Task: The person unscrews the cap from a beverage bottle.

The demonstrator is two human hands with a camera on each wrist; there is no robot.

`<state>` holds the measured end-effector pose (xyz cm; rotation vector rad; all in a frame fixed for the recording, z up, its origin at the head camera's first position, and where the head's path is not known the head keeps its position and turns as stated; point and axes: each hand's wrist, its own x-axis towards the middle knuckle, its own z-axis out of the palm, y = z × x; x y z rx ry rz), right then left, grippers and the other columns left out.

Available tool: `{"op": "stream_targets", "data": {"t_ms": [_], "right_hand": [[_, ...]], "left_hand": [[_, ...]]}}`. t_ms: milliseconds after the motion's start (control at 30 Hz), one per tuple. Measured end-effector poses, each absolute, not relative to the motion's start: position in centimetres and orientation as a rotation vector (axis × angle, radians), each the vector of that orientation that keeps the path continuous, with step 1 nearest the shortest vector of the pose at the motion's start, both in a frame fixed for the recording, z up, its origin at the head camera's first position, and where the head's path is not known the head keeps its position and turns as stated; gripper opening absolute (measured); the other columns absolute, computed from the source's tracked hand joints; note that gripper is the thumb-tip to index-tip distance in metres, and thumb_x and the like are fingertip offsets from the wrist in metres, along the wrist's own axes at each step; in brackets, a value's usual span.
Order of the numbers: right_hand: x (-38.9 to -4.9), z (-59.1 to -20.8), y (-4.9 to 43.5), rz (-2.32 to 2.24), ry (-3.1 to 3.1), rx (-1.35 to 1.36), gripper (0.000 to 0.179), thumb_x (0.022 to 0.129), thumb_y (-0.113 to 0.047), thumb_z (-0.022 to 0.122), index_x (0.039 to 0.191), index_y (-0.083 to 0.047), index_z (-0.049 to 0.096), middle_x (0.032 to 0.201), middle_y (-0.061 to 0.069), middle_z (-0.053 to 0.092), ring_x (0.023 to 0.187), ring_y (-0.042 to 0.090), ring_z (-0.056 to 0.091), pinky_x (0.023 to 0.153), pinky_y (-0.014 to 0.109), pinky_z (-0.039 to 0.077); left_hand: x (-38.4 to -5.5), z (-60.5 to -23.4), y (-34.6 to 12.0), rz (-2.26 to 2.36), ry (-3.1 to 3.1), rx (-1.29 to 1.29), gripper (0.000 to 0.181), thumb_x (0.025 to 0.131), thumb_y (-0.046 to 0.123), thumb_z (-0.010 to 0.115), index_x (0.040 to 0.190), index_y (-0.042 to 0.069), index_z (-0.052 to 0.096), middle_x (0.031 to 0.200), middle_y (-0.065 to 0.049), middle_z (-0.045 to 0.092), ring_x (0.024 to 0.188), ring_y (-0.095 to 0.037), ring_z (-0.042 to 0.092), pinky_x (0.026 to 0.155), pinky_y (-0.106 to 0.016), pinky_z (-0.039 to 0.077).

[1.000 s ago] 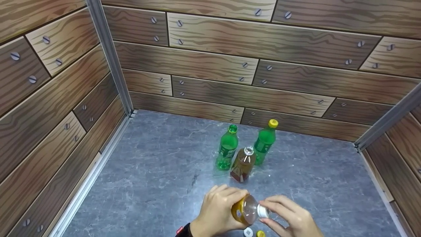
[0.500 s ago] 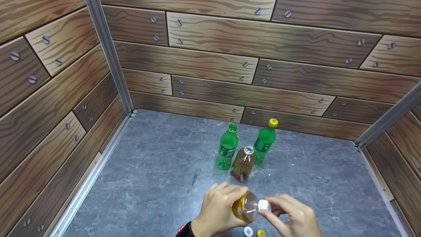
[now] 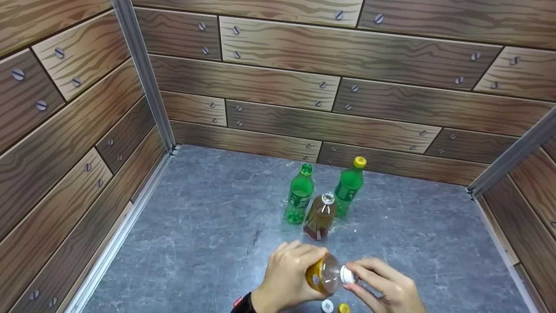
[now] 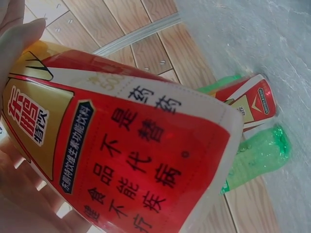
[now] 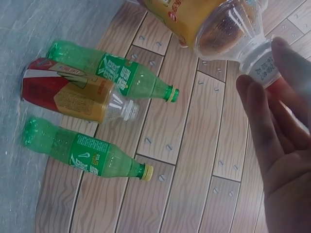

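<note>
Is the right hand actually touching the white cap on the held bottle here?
Touching. The right wrist view shows it: the right hand pinches the white cap from opposite sides, on the held bottle, with no gap visible.

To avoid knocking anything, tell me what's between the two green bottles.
An uncapped red-and-gold drink bottle appears between them in the right wrist view; the head view shows it nearer the camera.

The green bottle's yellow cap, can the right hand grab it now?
Probably not yet: the right hand pinches the white cap on the held bottle, though nothing covers the yellow cap.
</note>
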<state>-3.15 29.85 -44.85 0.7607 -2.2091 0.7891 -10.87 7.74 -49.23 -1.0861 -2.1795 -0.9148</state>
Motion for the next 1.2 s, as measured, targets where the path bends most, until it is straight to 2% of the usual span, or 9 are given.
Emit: {"op": "stream_targets", "data": {"t_ms": [100, 233, 367, 500, 633, 767, 867, 1100, 1200], "right_hand": [[-3.3, -44.9, 29.9, 0.803, -2.159, 0.838, 0.031, 0.092, -0.024, 0.079, 0.113, -0.002, 0.079, 0.098, 0.007, 0.073, 0.076, 0.01, 0.069, 0.066, 0.012, 0.054], [-3.5, -44.9, 30.0, 0.811, -2.122, 0.898, 0.035, 0.098, -0.03, 0.07, 0.114, 0.001, 0.078, 0.098, 0.011, 0.073, 0.076, 0.011, 0.068, 0.066, 0.012, 0.054], [-3.4, -44.9, 30.3, 0.793, -2.166, 0.858, 0.034, 0.094, -0.029, 0.077, 0.116, -0.004, 0.079, 0.102, 0.009, 0.074, 0.08, 0.012, 0.071, 0.071, 0.011, 0.055], [-3.1, -44.7, 30.1, 0.804, -2.238, 0.695, 0.054, 0.073, -0.018, 0.095, 0.122, -0.006, 0.077, 0.103, 0.007, 0.078, 0.08, 0.009, 0.073, 0.073, 0.01, 0.056], [-3.1, -44.5, 29.4, 0.826, -2.273, 0.512, 0.061, 0.058, -0.005, 0.099, 0.115, -0.006, 0.08, 0.094, 0.002, 0.079, 0.071, 0.003, 0.071, 0.064, 0.01, 0.056], [-3.2, -44.3, 28.9, 0.799, -2.296, 0.45, 0.044, 0.059, -0.001, 0.097, 0.099, -0.012, 0.082, 0.084, -0.008, 0.075, 0.066, -0.003, 0.066, 0.058, 0.009, 0.053], [-3.2, -44.2, 28.7, 0.811, -2.301, 0.47, 0.042, 0.06, 0.002, 0.096, 0.095, -0.015, 0.081, 0.083, -0.01, 0.073, 0.066, -0.004, 0.064, 0.058, 0.009, 0.052], [-3.1, -44.2, 29.2, 0.799, -2.286, 0.61, 0.047, 0.063, 0.002, 0.095, 0.104, -0.014, 0.081, 0.095, -0.007, 0.073, 0.075, 0.001, 0.067, 0.066, 0.009, 0.053], [-3.1, -44.3, 29.6, 0.776, -2.274, 0.74, 0.045, 0.07, -0.002, 0.092, 0.112, -0.013, 0.08, 0.105, -0.003, 0.072, 0.087, 0.006, 0.069, 0.075, 0.009, 0.055]], "left_hand": [[-10.9, -49.2, 7.7, -0.907, -2.173, -1.089, 0.065, 0.058, 0.052, 0.097, 0.115, 0.03, 0.075, 0.104, 0.018, 0.076, 0.084, -0.004, 0.064, 0.072, -0.014, 0.04], [-10.9, -49.2, 7.7, -0.887, -2.165, -1.093, 0.067, 0.056, 0.053, 0.098, 0.115, 0.029, 0.075, 0.104, 0.018, 0.076, 0.084, -0.003, 0.063, 0.072, -0.013, 0.04], [-11.0, -49.4, 7.7, -0.886, -2.169, -1.101, 0.068, 0.056, 0.053, 0.097, 0.116, 0.029, 0.076, 0.104, 0.017, 0.076, 0.084, -0.004, 0.064, 0.073, -0.013, 0.04], [-11.2, -49.4, 7.7, -0.898, -2.175, -1.086, 0.067, 0.058, 0.052, 0.097, 0.116, 0.028, 0.076, 0.105, 0.016, 0.077, 0.085, -0.004, 0.064, 0.073, -0.013, 0.042], [-11.4, -49.5, 7.7, -0.87, -2.164, -1.058, 0.067, 0.056, 0.051, 0.097, 0.115, 0.028, 0.075, 0.105, 0.017, 0.077, 0.084, -0.004, 0.064, 0.072, -0.014, 0.042], [-11.4, -49.4, 7.7, -0.852, -2.16, -1.057, 0.068, 0.055, 0.05, 0.097, 0.115, 0.028, 0.075, 0.105, 0.017, 0.077, 0.083, -0.005, 0.063, 0.071, -0.015, 0.042], [-11.4, -49.4, 7.8, -0.859, -2.169, -1.064, 0.067, 0.056, 0.05, 0.097, 0.116, 0.028, 0.075, 0.105, 0.016, 0.077, 0.084, -0.005, 0.063, 0.071, -0.014, 0.041], [-11.3, -49.3, 7.7, -0.881, -2.179, -1.078, 0.067, 0.058, 0.051, 0.097, 0.117, 0.027, 0.076, 0.106, 0.016, 0.077, 0.086, -0.005, 0.064, 0.072, -0.014, 0.041], [-11.3, -49.3, 7.6, -0.895, -2.184, -1.086, 0.067, 0.058, 0.052, 0.097, 0.117, 0.027, 0.076, 0.106, 0.016, 0.077, 0.087, -0.005, 0.065, 0.072, -0.014, 0.042]]}}
